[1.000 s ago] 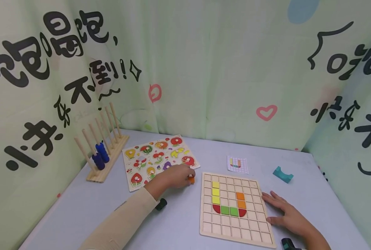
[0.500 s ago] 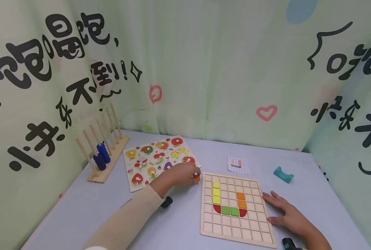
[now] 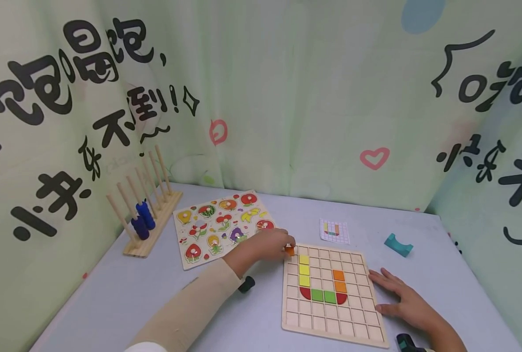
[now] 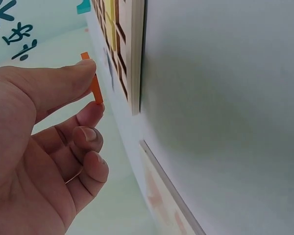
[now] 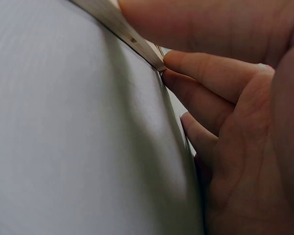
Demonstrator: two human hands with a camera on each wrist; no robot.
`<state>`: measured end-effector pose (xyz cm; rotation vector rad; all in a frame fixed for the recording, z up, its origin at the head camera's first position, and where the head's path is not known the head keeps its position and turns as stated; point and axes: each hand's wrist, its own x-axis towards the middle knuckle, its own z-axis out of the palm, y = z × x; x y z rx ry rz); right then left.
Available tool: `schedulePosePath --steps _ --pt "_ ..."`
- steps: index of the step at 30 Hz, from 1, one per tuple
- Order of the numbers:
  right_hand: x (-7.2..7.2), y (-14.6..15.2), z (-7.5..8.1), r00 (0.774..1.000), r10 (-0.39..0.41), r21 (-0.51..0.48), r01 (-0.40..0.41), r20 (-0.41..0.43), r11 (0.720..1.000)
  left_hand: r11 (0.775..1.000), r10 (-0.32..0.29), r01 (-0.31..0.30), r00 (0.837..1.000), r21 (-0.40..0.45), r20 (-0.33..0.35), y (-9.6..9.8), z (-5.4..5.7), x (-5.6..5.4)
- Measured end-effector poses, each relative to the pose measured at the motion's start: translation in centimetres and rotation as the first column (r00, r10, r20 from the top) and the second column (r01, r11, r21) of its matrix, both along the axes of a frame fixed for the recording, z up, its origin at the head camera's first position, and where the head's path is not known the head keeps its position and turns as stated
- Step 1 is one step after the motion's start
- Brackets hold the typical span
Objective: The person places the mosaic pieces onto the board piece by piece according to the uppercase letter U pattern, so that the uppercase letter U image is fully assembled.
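Note:
My left hand (image 3: 267, 246) pinches a thin orange tile (image 4: 96, 89) between thumb and a fingertip. In the head view it is above the far left corner of a wooden grid board (image 3: 302, 322). On the board lie yellow tiles (image 3: 304, 270) in a column, green tiles (image 3: 323, 296) in a row, red rounded corner tiles (image 3: 305, 293) and two orange tiles (image 3: 339, 282), together forming a U. My right hand (image 3: 408, 303) rests at the board's right edge, fingers fairly straight, its thumb and fingertips touching the edge in the right wrist view.
Behind the board lies a pattern card (image 3: 335, 231) with a U printed on it. A teal curved block (image 3: 399, 246) is at the right. At the left are a fruit puzzle board (image 3: 212, 225) and a wooden peg stand (image 3: 153, 230) with two blue pieces (image 3: 142, 220).
My left hand has moved right with the orange tile, from beside the fruit puzzle to the grid board's far left corner. My right hand has stayed at the board's edge.

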<state>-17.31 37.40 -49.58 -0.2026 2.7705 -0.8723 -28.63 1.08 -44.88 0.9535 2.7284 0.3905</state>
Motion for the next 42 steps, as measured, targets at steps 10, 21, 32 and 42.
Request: schedulePosePath --steps 10,21,32,42 --pt "0.0 0.1 0.2 1.0 0.007 -0.004 -0.008 -0.014 1.0 0.999 -0.042 0.043 0.999 0.017 -0.018 1.6 0.1 0.1" --pt "0.0 -0.1 0.0 0.999 -0.023 -0.017 0.024 0.049 1.0 0.999 -0.049 0.049 0.999 -0.005 0.002 3.5 -0.4 0.1" --pt "0.0 -0.2 -0.1 1.0 -0.017 -0.009 0.017 0.022 1.0 0.997 -0.071 0.071 0.997 0.021 0.015 5.4 -0.6 0.6" --pt "0.0 -0.1 0.0 1.0 -0.018 -0.012 0.018 0.022 1.0 0.994 -0.11 0.109 0.994 0.017 0.01 7.1 -0.6 0.1"
